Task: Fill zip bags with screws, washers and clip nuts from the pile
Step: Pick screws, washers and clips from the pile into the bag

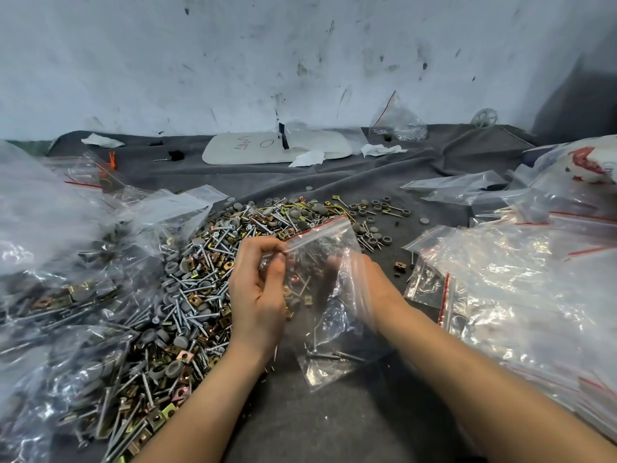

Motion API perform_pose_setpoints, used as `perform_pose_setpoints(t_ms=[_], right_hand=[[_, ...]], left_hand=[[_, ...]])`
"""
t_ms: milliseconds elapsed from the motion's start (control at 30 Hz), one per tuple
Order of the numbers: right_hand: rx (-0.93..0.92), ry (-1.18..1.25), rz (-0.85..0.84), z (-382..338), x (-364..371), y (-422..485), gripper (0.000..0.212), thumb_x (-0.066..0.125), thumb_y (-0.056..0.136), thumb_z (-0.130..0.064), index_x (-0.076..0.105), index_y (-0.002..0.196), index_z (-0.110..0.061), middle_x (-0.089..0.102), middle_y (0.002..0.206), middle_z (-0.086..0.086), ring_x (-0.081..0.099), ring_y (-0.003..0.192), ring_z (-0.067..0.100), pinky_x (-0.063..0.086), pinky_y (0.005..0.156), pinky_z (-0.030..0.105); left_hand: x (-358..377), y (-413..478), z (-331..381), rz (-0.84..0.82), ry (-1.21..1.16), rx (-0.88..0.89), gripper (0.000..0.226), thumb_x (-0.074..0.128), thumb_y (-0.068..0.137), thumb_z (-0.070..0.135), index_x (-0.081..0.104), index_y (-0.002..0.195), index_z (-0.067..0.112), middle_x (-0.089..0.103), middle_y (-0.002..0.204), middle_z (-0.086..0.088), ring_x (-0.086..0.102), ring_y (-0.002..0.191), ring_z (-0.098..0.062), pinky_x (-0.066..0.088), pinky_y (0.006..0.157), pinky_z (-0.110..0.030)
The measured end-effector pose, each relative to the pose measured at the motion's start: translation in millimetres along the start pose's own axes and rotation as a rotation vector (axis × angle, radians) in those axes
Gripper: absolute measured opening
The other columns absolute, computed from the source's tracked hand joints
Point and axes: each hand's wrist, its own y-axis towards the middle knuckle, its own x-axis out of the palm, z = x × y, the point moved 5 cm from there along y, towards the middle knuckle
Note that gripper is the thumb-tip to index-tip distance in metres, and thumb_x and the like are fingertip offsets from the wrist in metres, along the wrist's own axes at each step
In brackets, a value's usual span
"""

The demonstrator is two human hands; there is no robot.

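1. Hardware in the pile [200, 279] lay to the left of and beyond both hands: screws, grey washers and brassy clip nuts tangled together on the grey cloth [317, 429].
2. The left hand [258, 292] sat at the pile's right edge, clearly the nearer of the two. Its fingers were curled, pinching the red-striped lip of the zip bag [337, 329].
3. The bag ran lengthwise away from the person. Its mouth was at the far end, toward the pile, and its bottom sagged near the wrists with a few screws inside.
4. The right hand [374, 289] was behind the plastic and blurred. I couldn't tell whether it gripped the film or merely propped it.
5. To my eye, the next scoop belonged to the left hand, with only a short reach leftward. The right would then have to hold the mouth open.
6. Filled bags [50, 295] were heaped at the far left, and empty bags [517, 279] lay to the right.
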Motion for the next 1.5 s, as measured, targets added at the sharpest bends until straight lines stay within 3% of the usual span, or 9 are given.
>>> perform_pose_setpoints(t_ms=[133, 233, 400, 500, 633, 767, 1000, 1233, 1500], right_hand=[[0.020, 0.063, 0.042, -0.9, -8.8, 2.8, 0.024, 0.041, 0.098, -0.016, 0.061, 0.100, -0.003, 0.057, 0.080, 0.006, 0.052, 0.073, 0.022, 0.046, 0.075, 0.044], [-0.026, 0.062, 0.101, -6.2, -25.1, -2.8, 0.017, 0.052, 0.088, -0.020, 0.059, 0.073, -0.015, 0.060, 0.073, 0.000, 0.055, 0.067, 0.022, 0.049, 0.071, 0.040], [0.012, 0.021, 0.212, 2.1, -47.6, 0.4, 0.008, 0.064, 0.088, -0.016, 0.065, 0.085, -0.023, 0.066, 0.083, -0.005, 0.058, 0.073, 0.008, 0.042, 0.059, 0.013], [0.011, 0.117, 0.271, 1.0, -59.1, -3.8, 0.017, 0.061, 0.088, -0.006, 0.069, 0.095, -0.020, 0.068, 0.090, 0.002, 0.064, 0.084, 0.019, 0.055, 0.079, 0.036], [-0.090, 0.277, 0.366, -10.2, -73.7, -14.1, 0.030, 0.059, 0.085, 0.002, 0.063, 0.084, -0.028, 0.064, 0.082, 0.001, 0.066, 0.078, 0.026, 0.056, 0.074, 0.048], [-0.250, 0.444, 0.493, -25.2, -90.1, -31.1, 0.034, 0.062, 0.085, 0.002, 0.060, 0.088, -0.032, 0.066, 0.079, -0.002, 0.068, 0.080, 0.023, 0.057, 0.079, 0.044], [-0.519, 0.268, 0.502, -58.2, -87.8, -52.2, 0.020, 0.060, 0.089, 0.000, 0.060, 0.104, -0.014, 0.072, 0.088, -0.005, 0.066, 0.083, -0.001, 0.049, 0.074, 0.012], [-0.552, 0.122, 0.407, -61.4, -78.0, -53.3, 0.025, 0.060, 0.089, -0.001, 0.063, 0.110, -0.015, 0.072, 0.089, -0.003, 0.066, 0.086, 0.006, 0.053, 0.079, 0.025], [-0.623, 0.059, 0.463, -65.6, -78.1, -55.5, 0.026, 0.066, 0.083, 0.004, 0.066, 0.105, -0.008, 0.065, 0.090, 0.004, 0.063, 0.081, 0.013, 0.052, 0.076, 0.023]], left_hand=[[-0.4, 0.2, -2.0, -0.006, 0.007, -0.016, 0.011, 0.046, 0.085, 0.031, 0.055, 0.091, 0.031, 0.057, 0.093, -0.013, 0.056, 0.088, -0.036, 0.046, 0.081, -0.062], [1.5, 0.3, -2.0, -0.020, 0.007, -0.021, 0.012, 0.046, 0.085, 0.030, 0.056, 0.092, 0.029, 0.057, 0.093, -0.014, 0.056, 0.089, -0.036, 0.045, 0.082, -0.062], [1.8, 0.6, -1.5, -0.023, 0.009, -0.020, 0.015, 0.046, 0.087, 0.016, 0.056, 0.091, 0.027, 0.058, 0.092, -0.014, 0.057, 0.087, -0.035, 0.046, 0.082, -0.061], [2.6, 0.0, -0.3, -0.031, 0.018, -0.018, 0.016, 0.046, 0.087, 0.014, 0.055, 0.091, 0.026, 0.058, 0.091, -0.014, 0.057, 0.086, -0.035, 0.046, 0.080, -0.061], [4.9, -1.4, 3.7, -0.049, 0.048, 0.013, 0.016, 0.046, 0.086, 0.011, 0.054, 0.089, 0.024, 0.057, 0.090, -0.013, 0.057, 0.083, -0.027, 0.050, 0.075, -0.042], [12.8, -4.3, 9.2, -0.146, 0.126, 0.096, 0.009, 0.049, 0.086, 0.007, 0.057, 0.088, 0.012, 0.054, 0.093, -0.005, 0.053, 0.082, -0.006, 0.046, 0.071, -0.015], [16.6, -11.1, 19.3, -0.210, 0.168, 0.258, 0.023, 0.046, 0.086, 0.014, 0.061, 0.088, -0.002, 0.056, 0.098, -0.011, 0.054, 0.093, -0.010, 0.042, 0.082, -0.012], [18.0, -11.4, 18.8, -0.210, 0.161, 0.276, 0.022, 0.049, 0.088, 0.014, 0.063, 0.090, -0.003, 0.056, 0.098, -0.011, 0.056, 0.093, -0.014, 0.045, 0.080, -0.017], [17.6, -11.6, 18.4, -0.205, 0.154, 0.286, 0.021, 0.049, 0.088, 0.013, 0.063, 0.090, -0.003, 0.056, 0.099, -0.010, 0.056, 0.093, -0.014, 0.045, 0.079, -0.018]])
